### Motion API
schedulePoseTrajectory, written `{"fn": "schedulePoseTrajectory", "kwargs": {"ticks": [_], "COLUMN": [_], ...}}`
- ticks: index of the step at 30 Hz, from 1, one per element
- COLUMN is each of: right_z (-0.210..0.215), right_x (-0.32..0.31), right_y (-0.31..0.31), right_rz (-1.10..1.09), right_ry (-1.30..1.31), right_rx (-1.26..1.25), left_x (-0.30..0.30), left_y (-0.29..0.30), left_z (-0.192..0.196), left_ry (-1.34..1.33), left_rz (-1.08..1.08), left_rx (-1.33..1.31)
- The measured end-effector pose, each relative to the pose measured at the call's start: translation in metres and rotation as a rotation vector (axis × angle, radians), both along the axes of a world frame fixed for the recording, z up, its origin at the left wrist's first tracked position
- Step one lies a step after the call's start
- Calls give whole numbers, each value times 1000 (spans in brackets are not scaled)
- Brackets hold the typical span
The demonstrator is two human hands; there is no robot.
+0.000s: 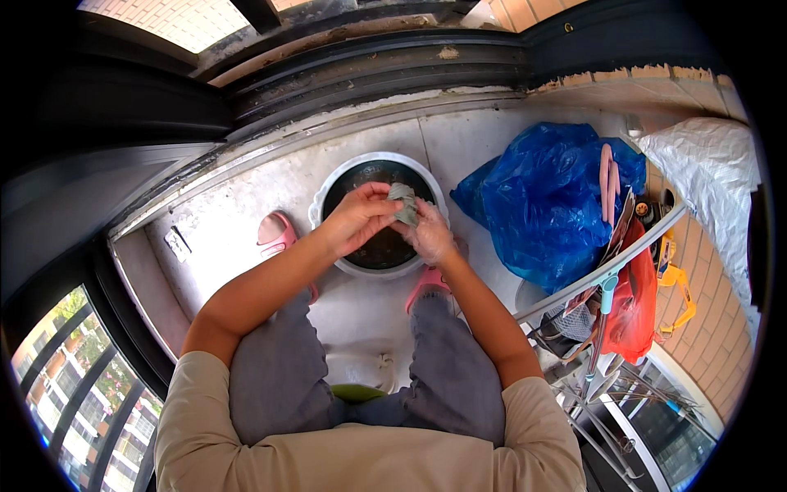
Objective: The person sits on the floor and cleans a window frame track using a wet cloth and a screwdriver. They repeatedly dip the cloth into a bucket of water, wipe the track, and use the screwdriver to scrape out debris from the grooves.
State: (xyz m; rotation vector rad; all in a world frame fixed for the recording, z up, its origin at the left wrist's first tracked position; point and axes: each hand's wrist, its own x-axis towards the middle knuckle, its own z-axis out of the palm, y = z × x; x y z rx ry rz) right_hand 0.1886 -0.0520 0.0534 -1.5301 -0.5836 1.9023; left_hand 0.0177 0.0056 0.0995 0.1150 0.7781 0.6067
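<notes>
A round white basin (328, 190) with dark water stands on the grey floor in front of me. Over it, my left hand (358, 217) and my right hand (429, 235) are closed together on a small grey-green wet cloth (403, 199), bunched between the fingers. The cloth sticks up above my hands, over the basin's middle. My feet in pink slippers (275, 232) rest on either side of the basin.
A big blue plastic bag (541, 197) lies right of the basin. Further right are a red bag (635, 307), a metal drying rack (607, 271) and a white sack (705, 156). A sliding door track runs behind the basin. A green stool edge shows beneath me.
</notes>
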Motion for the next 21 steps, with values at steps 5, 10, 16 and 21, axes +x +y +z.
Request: {"fn": "schedulePoseTrajectory", "kwargs": {"ticks": [5,10,16,21], "right_z": [47,37,75,115], "right_x": [-14,-10,7,-7], "right_y": [11,10,15,21], "right_rz": [-199,-73,411,592], "right_ry": [741,558,548,346], "right_rx": [-91,-275,-127,-108], "left_x": [-2,-12,-28,-13], "left_y": [-7,-1,22,22], "left_z": [-13,-2,43,53], "left_ry": [744,583,526,601], "left_rz": [-140,-312,-581,-652], "left_rx": [857,1448,1160,1886]}}
